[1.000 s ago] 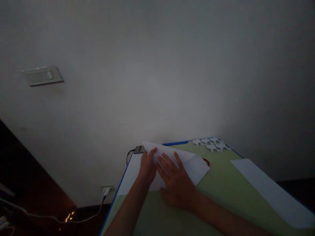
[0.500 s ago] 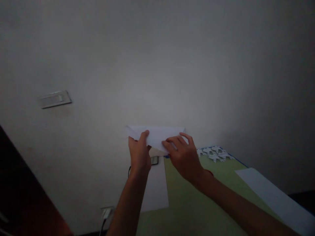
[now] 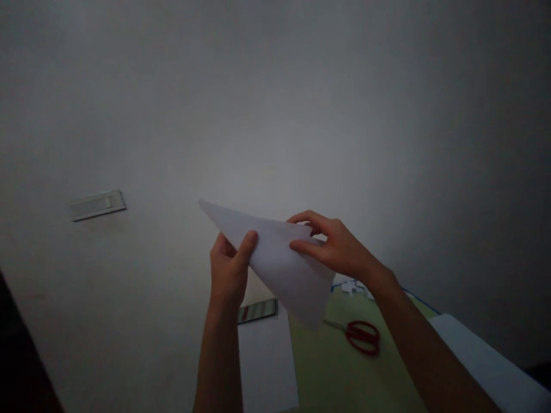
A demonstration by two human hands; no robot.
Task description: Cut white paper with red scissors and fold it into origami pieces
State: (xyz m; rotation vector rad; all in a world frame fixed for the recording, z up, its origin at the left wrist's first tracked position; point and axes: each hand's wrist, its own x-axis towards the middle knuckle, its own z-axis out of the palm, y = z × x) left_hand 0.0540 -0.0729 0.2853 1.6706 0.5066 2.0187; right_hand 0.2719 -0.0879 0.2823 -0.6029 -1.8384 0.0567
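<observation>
A folded sheet of white paper (image 3: pixel 279 252) is held up in front of the wall, one pointed corner reaching to the upper left and another hanging down. My left hand (image 3: pixel 230 269) pinches its lower left edge, thumb on the near face and fingers behind. Along the top right edge, my right hand (image 3: pixel 331 241) grips the paper between thumb and fingers. Below the paper, red-handled scissors (image 3: pixel 362 337) lie on the green tabletop (image 3: pixel 331 373).
White paper sheets (image 3: pixel 269 361) lie at the table's left, with a dark phone-like device (image 3: pixel 258 311) at their far end. Another white sheet (image 3: pixel 482 361) is at the right. White paper cutouts (image 3: pixel 355 287) sit near the back edge. A switch plate (image 3: pixel 98 205) is on the wall.
The paper has turned from a level strip to a tilted triangular shape with a corner hanging down. My right hand has moved up to its top edge. The scissors have come into sight.
</observation>
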